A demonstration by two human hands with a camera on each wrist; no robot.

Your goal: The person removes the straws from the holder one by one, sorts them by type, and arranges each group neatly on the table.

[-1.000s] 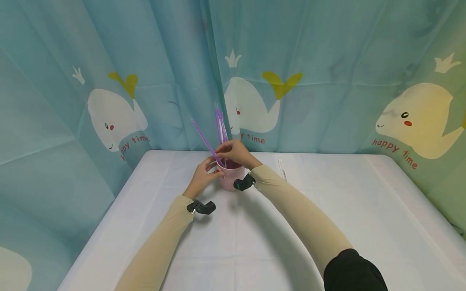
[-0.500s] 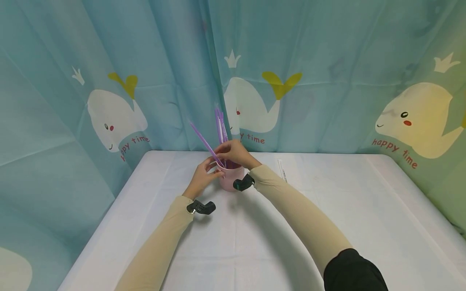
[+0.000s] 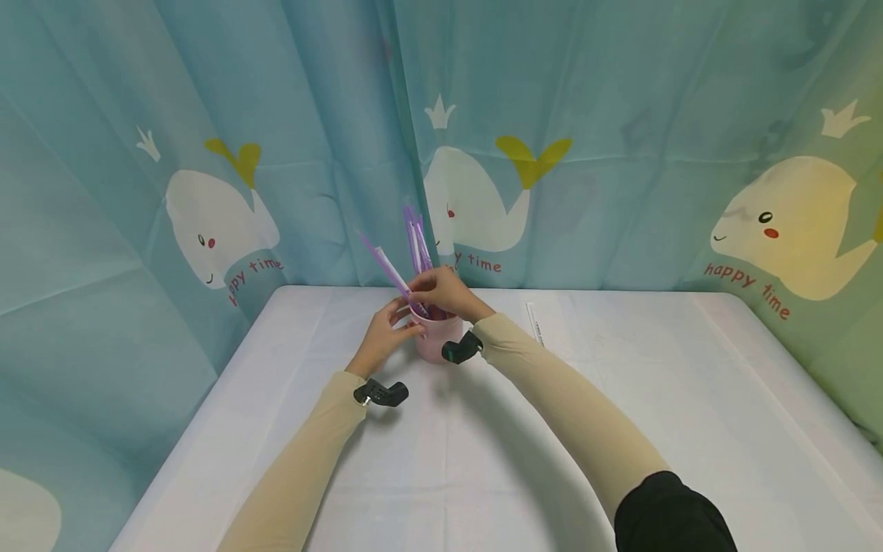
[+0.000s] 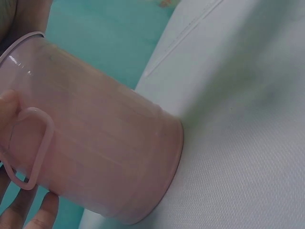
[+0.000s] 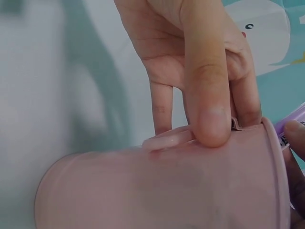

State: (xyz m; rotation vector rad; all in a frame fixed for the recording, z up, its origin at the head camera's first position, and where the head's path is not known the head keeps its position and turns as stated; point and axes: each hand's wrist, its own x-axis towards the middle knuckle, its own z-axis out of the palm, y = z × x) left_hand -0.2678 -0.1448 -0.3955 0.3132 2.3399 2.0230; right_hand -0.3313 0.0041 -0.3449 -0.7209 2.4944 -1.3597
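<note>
A pink mug (image 3: 441,340) stands upright at the back middle of the table, with several slim purple sticks (image 3: 416,241) in clear wrapping rising from it. My left hand (image 3: 383,335) grips the mug from its left side; in the right wrist view its thumb presses the wall beside the handle (image 5: 167,140). Over the rim, my right hand (image 3: 448,291) pinches one purple stick (image 3: 386,266), which leans left and shows a white strip along it. Its lower end is inside the mug. Dark print shows on a stick (image 5: 284,136) near the right fingertips.
A thin white strip (image 3: 534,323) with small print lies on the white tabletop (image 3: 621,368), right of the mug. Behind the table hangs a blue-green curtain (image 3: 621,230) with whale prints. Each wrist wears a black camera (image 3: 382,393).
The pinched stick has turned to show its white strip, and its upper end sits slightly lower. The upright sticks have shifted slightly. The left hand keeps its grip on the mug.
</note>
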